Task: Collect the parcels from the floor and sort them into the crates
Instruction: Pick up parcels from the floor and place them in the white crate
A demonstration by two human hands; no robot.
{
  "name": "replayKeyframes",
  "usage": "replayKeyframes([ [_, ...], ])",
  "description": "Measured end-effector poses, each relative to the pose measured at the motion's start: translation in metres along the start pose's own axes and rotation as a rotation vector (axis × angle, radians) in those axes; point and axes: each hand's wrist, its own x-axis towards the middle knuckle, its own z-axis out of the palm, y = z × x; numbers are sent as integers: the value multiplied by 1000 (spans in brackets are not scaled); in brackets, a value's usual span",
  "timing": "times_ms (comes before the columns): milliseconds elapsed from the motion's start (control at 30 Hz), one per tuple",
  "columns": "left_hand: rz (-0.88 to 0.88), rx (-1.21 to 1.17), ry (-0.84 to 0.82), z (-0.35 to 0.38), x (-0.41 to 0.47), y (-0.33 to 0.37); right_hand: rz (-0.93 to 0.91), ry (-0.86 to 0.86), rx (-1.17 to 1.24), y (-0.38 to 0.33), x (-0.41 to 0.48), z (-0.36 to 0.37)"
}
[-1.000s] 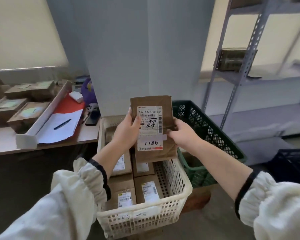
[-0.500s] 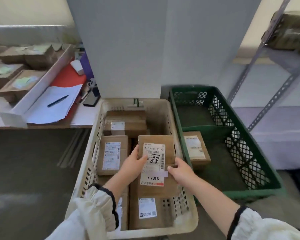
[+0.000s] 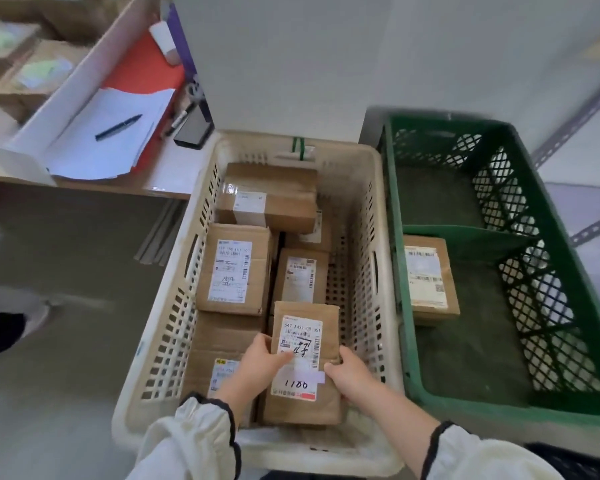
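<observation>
Lowered into the white crate (image 3: 374, 216), a labelled brown parcel (image 3: 303, 362) is gripped edgewise by left hand (image 3: 258, 363) and right hand (image 3: 352, 374) for flat placement.

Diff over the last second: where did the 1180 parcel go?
The labelled parcel came down from above into the near end of the white crate, among the other parcels. The left hand and right hand still grip its sides; not released. The green crate and its lone parcel are unchanged.

Brown parcel (image 3: 303, 362), label up, sits at near end of white crate (image 3: 340, 148) atop other parcels (image 3: 234, 268). Green crate (image 3: 395, 237), right, holds one labelled box (image 3: 428, 278).
</observation>
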Motion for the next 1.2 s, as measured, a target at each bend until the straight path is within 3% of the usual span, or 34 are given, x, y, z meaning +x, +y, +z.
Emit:
replayKeyframes([
  [267, -1, 296, 100, -5, 14, -28, 146, -83, -36, 8, 17, 26],
  [667, -54, 365, -16, -19, 32, -43, 158, -102, -123, 4, 18, 23],
  [867, -10, 511, 1, -47, 28, 7, 17, 57, -281, -49, -1, -3],
  [1067, 201, 463, 138, -87, 3, 108, -265, 168, -330, -143, -36, -44],
  [1200, 317, 436, 189, -104, -22, 148, -345, 212, -261, -180, -59, -57],
])
